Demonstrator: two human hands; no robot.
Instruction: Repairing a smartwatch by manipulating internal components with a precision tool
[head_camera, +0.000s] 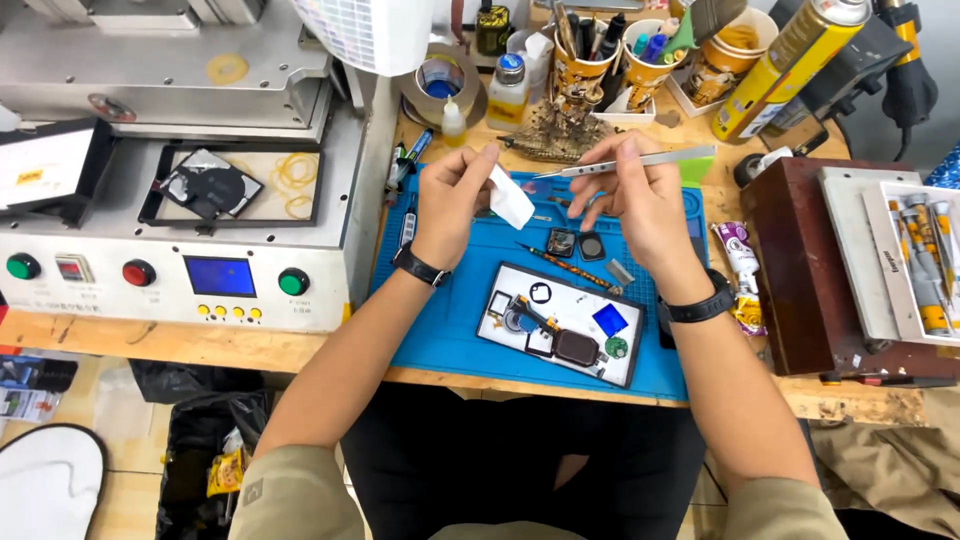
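Small parts (577, 345) in white tray (600, 297)

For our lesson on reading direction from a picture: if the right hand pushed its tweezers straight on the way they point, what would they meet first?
The right hand aims the tweezers leftward, tips toward the white wipe pinched in the left hand. The wipe probably comes first, though depth is unclear.
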